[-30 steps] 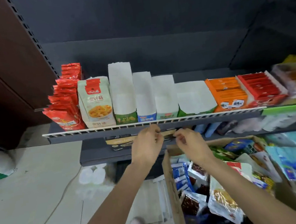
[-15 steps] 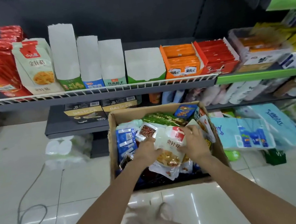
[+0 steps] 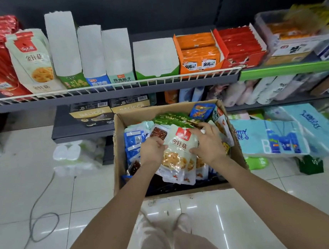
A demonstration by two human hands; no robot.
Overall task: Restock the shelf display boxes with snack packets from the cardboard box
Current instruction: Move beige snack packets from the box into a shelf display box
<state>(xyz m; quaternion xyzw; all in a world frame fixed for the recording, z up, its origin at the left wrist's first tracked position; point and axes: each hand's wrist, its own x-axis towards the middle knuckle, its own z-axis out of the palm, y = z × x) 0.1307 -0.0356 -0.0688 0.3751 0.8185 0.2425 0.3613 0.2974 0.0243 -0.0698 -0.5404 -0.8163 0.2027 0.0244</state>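
Head view: bundle of white plastic snack packets with red label (image 3: 179,153) held inside open brown cardboard box (image 3: 233,137), mid-box. Bundle pinched between left hand (image 3: 152,151) and right hand (image 3: 208,142), fingers curled at edges. Judged light, soft, slippery; side edges best squeezed together.

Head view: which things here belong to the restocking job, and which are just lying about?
Part of the job:
- cardboard box
- white snack packets, held by left hand and right hand
- empty display boxes on the shelf

Lying about:
- tissue packs
- cable on the floor
- green bag
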